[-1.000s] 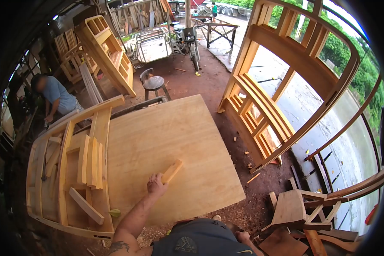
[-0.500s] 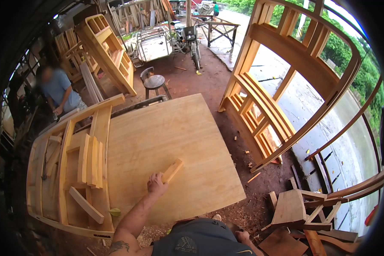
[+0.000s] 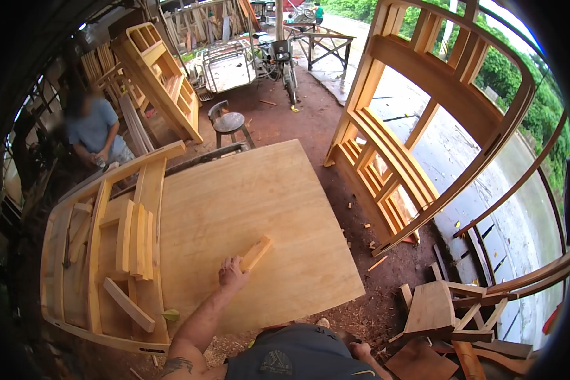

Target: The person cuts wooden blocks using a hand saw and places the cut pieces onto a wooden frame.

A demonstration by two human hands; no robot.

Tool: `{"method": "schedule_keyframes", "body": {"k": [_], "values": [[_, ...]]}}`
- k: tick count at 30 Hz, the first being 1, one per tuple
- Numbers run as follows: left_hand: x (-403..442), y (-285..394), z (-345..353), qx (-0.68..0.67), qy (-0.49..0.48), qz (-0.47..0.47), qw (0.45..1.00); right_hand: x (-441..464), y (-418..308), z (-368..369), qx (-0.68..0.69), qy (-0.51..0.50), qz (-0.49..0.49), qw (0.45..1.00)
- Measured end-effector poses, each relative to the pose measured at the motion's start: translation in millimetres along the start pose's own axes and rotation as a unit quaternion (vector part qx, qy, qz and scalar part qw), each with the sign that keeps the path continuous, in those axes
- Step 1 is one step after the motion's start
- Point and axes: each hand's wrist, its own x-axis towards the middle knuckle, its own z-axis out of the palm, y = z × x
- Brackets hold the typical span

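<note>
My left hand [image 3: 233, 273] is closed around the near end of a short wooden block [image 3: 258, 253], which lies flat on the broad plywood panel [image 3: 234, 190]. Down by my right hip, my right hand [image 3: 360, 351] looks curled into a fist, partly cut off by my dark shirt. Whatever it may hold is too dark and small to make out. Left of the panel lies a wooden frame [image 3: 94, 266] with several loose wood pieces [image 3: 133, 244] on it, plus a hammer-like tool [image 3: 66, 247].
A tall wooden frame [image 3: 449, 82] stands at right. Chair parts [image 3: 430, 307] and scraps lie at lower right. Beyond the panel are a stool [image 3: 230, 120], a motorcycle [image 3: 286, 66] and a leaning cabinet frame [image 3: 161, 82]. A co-worker [image 3: 95, 130] is at far left.
The co-worker at left has shifted a little to the right, hands now together in front. A distant person by the road shows more fully. My hands and the block look unmoved.
</note>
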Motion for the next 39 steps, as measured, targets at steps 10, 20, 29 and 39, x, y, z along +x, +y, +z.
{"method": "schedule_keyframes", "body": {"k": [10,20,29,39], "values": [[-2,3,-1,0.001,0.008,-0.001,1.0,10,5,1,-0.005,-0.009,0.034,0.999],[-1,1,2,0.0,0.018,0.003,1.0,-36,-41,-26,-0.072,-0.051,0.064,0.994],[-1,2,0,0.0,0.011,0.001,1.0,-18,-21,-14,-0.103,-0.048,0.028,0.993],[1,-2,3,0.004,-0.002,-0.009,1.0,9,5,6,-0.145,0.003,-0.012,0.989]]}}
